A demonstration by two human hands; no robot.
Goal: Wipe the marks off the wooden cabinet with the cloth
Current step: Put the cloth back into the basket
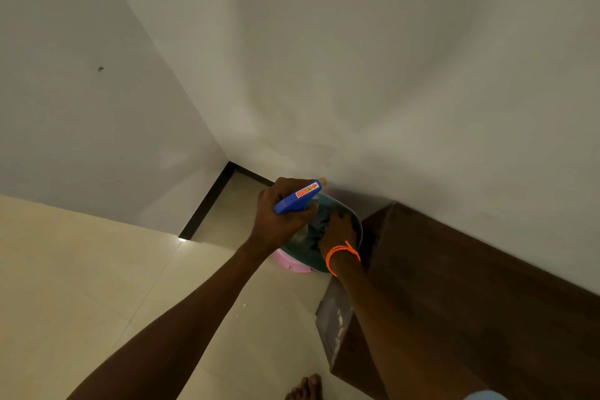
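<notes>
The left hand (279,221) curls its fingers around the neck of a blue spray bottle head (298,196), whose nozzle points toward the white wall (389,75). Just right of it, the right hand (337,232), an orange thread band (341,253) on its wrist, reaches down into a dark green tub (354,217) with fingers bent onto a dark crumpled cloth (316,230), though whether they pinch it I cannot tell. The tub sits on something pink (290,265) on the tiled floor (97,269), close against the end of the dark wooden cabinet (454,286) to the right of both hands, and a bare foot (305,388) shows below.
</notes>
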